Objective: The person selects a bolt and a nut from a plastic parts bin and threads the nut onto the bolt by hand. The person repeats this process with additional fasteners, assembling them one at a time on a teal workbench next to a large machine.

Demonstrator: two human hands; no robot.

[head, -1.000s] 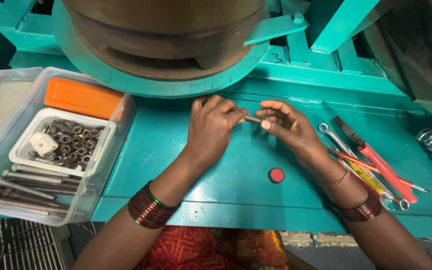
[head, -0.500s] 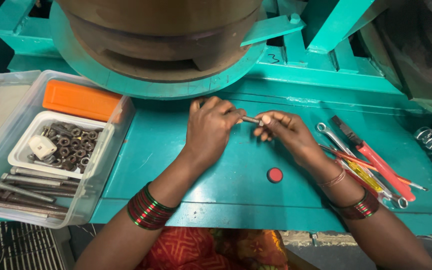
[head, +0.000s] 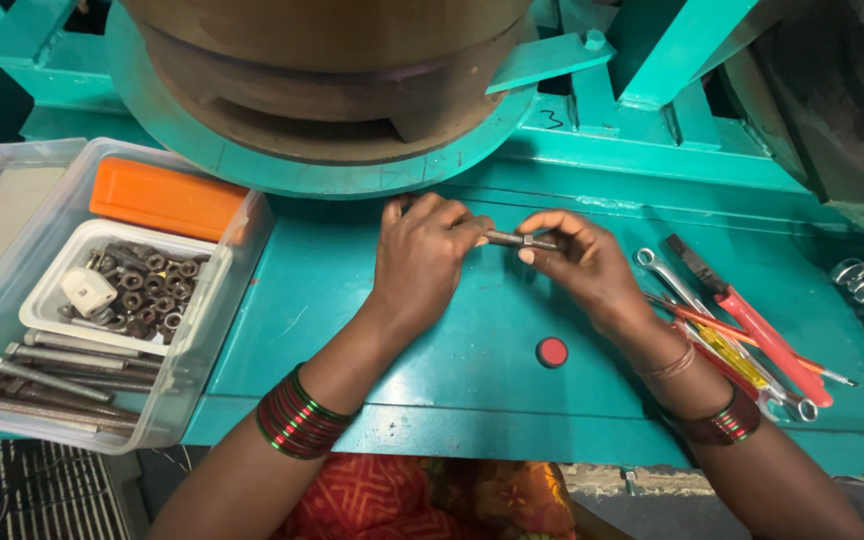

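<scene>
Bolt (head: 520, 240) pinched at both ends above the teal bench (head: 352, 300), just in front of the big round machine base (head: 322, 150). Left hand (head: 420, 262) curled shut on its left end, right hand (head: 580, 262) closed around the other, fingertips (head: 542, 222) on the shaft. Hands now nearer together than a second ago, right fingers more tightly folded. Red button (head: 552, 351) below them, clear tray of bolts and nuts (head: 102, 310) at left, wrenches and screwdrivers (head: 742, 320) at right, all unmoved.

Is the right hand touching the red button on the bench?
Apart. The head view shows the right hand raised at the small bolt, with bare teal bench between it and the red button.
</scene>
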